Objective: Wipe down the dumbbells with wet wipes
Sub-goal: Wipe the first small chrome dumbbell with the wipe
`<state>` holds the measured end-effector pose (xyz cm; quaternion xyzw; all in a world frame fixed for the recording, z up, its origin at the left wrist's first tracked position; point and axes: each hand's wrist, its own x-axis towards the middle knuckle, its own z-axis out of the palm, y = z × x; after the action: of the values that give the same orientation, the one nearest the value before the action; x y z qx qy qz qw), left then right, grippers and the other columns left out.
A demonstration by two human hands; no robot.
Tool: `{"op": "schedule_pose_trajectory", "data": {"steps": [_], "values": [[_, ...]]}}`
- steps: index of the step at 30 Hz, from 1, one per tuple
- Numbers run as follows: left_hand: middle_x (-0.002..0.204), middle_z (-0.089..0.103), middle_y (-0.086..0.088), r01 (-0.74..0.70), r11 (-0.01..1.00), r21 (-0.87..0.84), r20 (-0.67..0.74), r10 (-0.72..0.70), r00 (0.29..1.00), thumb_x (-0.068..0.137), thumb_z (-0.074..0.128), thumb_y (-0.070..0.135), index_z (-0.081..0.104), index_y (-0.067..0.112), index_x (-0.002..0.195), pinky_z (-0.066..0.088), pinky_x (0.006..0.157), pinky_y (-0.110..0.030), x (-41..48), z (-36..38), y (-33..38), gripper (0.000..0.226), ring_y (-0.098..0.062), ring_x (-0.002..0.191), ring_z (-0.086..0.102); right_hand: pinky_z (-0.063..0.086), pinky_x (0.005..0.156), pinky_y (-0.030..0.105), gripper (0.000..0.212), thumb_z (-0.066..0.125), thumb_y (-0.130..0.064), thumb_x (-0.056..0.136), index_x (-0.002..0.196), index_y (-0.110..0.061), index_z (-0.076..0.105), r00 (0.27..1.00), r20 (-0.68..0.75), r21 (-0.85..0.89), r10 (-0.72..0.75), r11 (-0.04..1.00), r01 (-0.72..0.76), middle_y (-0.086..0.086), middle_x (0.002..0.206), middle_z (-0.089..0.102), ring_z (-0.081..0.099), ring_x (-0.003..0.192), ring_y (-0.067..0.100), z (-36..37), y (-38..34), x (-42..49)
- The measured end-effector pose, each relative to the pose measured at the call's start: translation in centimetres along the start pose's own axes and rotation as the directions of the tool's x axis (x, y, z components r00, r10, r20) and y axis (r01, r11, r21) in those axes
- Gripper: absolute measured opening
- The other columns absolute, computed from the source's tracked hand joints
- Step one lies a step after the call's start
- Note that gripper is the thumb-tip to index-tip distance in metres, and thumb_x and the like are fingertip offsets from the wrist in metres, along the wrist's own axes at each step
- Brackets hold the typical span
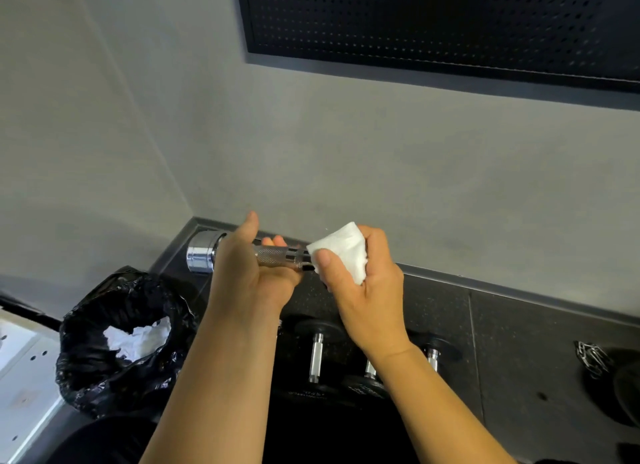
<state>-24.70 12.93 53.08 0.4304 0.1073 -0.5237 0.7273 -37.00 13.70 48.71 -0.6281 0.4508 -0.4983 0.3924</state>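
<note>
A chrome dumbbell is held up level in front of me. My left hand grips its knurled handle from below, fingers curled round the bar. My right hand holds a bunched white wet wipe wrapped over the dumbbell's right end, which is hidden by the wipe and the hand. The left chrome head is in plain sight.
A bin lined with a black bag holding used white wipes stands at the lower left. Black dumbbells with chrome handles lie on the dark rubber floor below my arms. A chain lies at the right. Grey walls rise behind.
</note>
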Motion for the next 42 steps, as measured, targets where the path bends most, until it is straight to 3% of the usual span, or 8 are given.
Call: {"op": "schedule_pose_trajectory", "data": {"steps": [4, 8, 17, 20, 23, 30, 36, 42], "values": [[0.093, 0.047, -0.003, 0.049, 0.998, -0.036, 0.033, -0.048, 0.998, 0.092, 0.062, 0.021, 0.055, 0.013, 0.097, 0.051, 0.084, -0.034, 0.2, -0.8, -0.6, 0.012, -0.011, 0.078, 0.052, 0.048, 0.056, 0.026, 0.035, 0.057, -0.057, 0.075, 0.093, -0.028, 0.052, 1.000, -0.018, -0.051, 0.012, 0.999, -0.013, -0.006, 0.080, 0.061, 0.058, 0.068, 0.011, 0.0, 0.1, 0.2], [0.051, 0.043, 0.004, 0.011, 1.000, -0.023, 0.086, -0.010, 0.996, 0.095, 0.056, 0.027, 0.047, 0.015, 0.071, 0.053, 0.075, -0.034, 0.3, -1.1, -1.0, 0.029, -0.009, 0.045, 0.049, 0.039, 0.052, 0.028, 0.035, 0.059, -0.045, 0.077, 0.082, -0.010, 0.059, 0.960, 0.121, 0.184, 0.253, 0.944, -0.273, -0.002, 0.065, 0.056, 0.049, 0.057, 0.012, 0.0, -0.9, 1.1], [0.061, 0.048, -0.003, -0.028, 0.999, -0.040, 0.021, 0.029, 0.999, 0.101, 0.043, 0.024, 0.049, 0.013, 0.081, 0.046, 0.097, -0.051, 1.2, -1.4, 1.2, 0.024, -0.021, 0.068, 0.055, 0.036, 0.044, 0.018, 0.057, 0.033, -0.058, 0.092, 0.098, -0.010, 0.064, 0.796, 0.483, 0.372, 0.365, 0.737, -0.564, -0.006, 0.055, 0.060, 0.048, 0.043, 0.007, 0.6, -3.0, 1.4], [0.090, 0.054, -0.011, 0.004, 0.995, -0.099, -0.010, -0.005, 1.000, 0.100, 0.043, 0.026, 0.052, 0.009, 0.112, 0.046, 0.099, -0.049, 1.6, -1.3, 1.7, 0.023, -0.028, 0.092, 0.055, 0.041, 0.056, 0.025, 0.048, 0.044, -0.051, 0.091, 0.111, -0.010, 0.062, 0.824, 0.517, 0.512, 0.230, 0.688, -0.514, 0.013, 0.077, 0.060, 0.053, 0.061, 0.017, 1.1, -2.6, 0.3], [0.064, 0.052, -0.002, 0.053, 0.991, -0.125, -0.035, -0.057, 0.998, 0.100, 0.045, 0.026, 0.048, 0.011, 0.094, 0.055, 0.064, -0.035, 1.5, -1.2, 1.8, 0.017, -0.015, 0.058, 0.058, 0.046, 0.062, 0.028, 0.039, 0.045, -0.044, 0.091, 0.118, -0.019, 0.057, 0.861, 0.493, 0.427, 0.122, 0.829, -0.362, 0.016, 0.093, 0.062, 0.055, 0.072, 0.021, 1.4, -2.7, -0.3], [0.047, 0.040, 0.006, 0.105, 0.977, -0.186, 0.003, -0.106, 0.994, 0.100, 0.045, 0.021, 0.043, 0.015, 0.086, 0.049, 0.042, -0.024, 0.4, -0.9, 1.9, 0.016, -0.008, 0.029, 0.044, 0.036, 0.043, 0.023, 0.035, 0.040, -0.050, 0.095, 0.100, -0.024, 0.064, 0.909, 0.358, 0.273, 0.216, 0.906, -0.323, -0.003, 0.053, 0.052, 0.043, 0.045, 0.015, 1.7, -5.2, 2.6], [0.044, 0.040, 0.005, 0.068, 0.988, -0.138, 0.008, -0.068, 0.998, 0.100, 0.042, 0.018, 0.045, 0.014, 0.085, 0.050, 0.061, -0.038, 0.1, -0.4, 1.5, 0.016, -0.009, 0.033, 0.046, 0.044, 0.055, 0.026, 0.047, 0.039, -0.059, 0.088, 0.096, -0.021, 0.065, 0.907, 0.313, 0.452, 0.283, 0.795, -0.404, 0.014, 0.084, 0.062, 0.053, 0.065, 0.019, 1.9, -4.0, -0.5], [0.056, 0.046, 0.002, 0.064, 0.992, -0.109, 0.011, -0.063, 0.998, 0.097, 0.047, 0.015, 0.047, 0.012, 0.086, 0.055, 0.079, -0.038, 0.1, -0.8, 0.7, 0.012, -0.014, 0.056, 0.055, 0.046, 0.047, 0.021, 0.045, 0.041, -0.061, 0.090, 0.095, -0.020, 0.058, 0.899, 0.317, 0.180, 0.302, 0.911, -0.370, -0.001, 0.069, 0.062, 0.055, 0.054, 0.009, 0.8, -5.4, 0.8]]}}
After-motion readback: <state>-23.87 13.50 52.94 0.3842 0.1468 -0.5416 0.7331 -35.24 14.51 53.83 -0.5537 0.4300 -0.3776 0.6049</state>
